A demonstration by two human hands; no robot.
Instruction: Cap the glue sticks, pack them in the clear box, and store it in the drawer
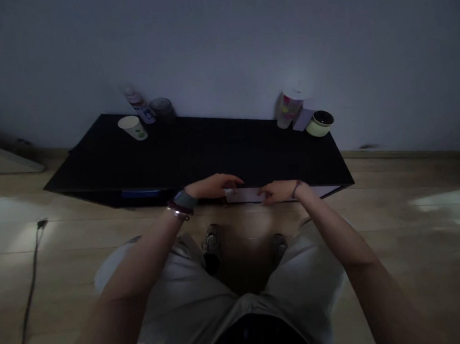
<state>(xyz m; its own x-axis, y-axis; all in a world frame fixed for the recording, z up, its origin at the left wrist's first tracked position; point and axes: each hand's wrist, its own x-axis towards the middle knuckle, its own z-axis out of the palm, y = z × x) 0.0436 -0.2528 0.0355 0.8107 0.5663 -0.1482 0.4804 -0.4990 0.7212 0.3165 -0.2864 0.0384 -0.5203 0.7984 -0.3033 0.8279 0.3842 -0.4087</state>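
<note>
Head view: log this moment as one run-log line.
left hand: at white sheet | right hand: on same sheet | place: front edge of black table

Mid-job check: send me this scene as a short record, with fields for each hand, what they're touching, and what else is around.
left hand: over the front edge of the black table, fingers near the white panel's end
right hand: on the white panel
touched item: white panel, at the table's front edge; exact kind unclear
left wrist: watch
table, far side: paper cup, plastic cup, mug
by the wall: bottle, tape roll
</note>
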